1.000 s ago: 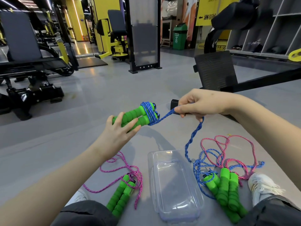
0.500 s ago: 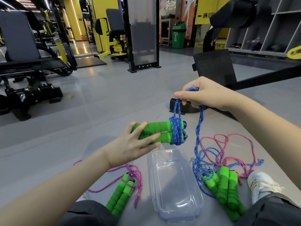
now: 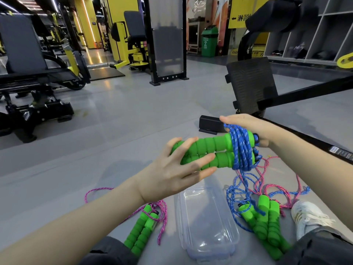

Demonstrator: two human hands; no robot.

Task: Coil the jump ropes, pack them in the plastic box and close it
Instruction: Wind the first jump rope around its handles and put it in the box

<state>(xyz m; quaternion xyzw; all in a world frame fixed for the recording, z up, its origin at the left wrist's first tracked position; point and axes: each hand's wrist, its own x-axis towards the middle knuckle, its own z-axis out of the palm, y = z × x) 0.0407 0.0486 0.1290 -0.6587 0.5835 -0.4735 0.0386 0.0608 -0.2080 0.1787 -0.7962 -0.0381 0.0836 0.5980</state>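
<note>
Gym floor (image 3: 133, 121), right hand (image 3: 248, 125) partly hidden behind blue rope (image 3: 241, 148) and handles (image 3: 214, 144)

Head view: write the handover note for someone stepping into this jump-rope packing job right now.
Left hand grips a pair of green handles in the air. Right hand holds the blue rope, several turns wound round the handle ends; its tail hangs to the floor.
Plastic box lies open, nothing in it.
Pink rope lies loose left of the box; a tangled pile of ropes and handles lies to its right.
Left: finish this coil, coil the rest, pack, close.
</note>
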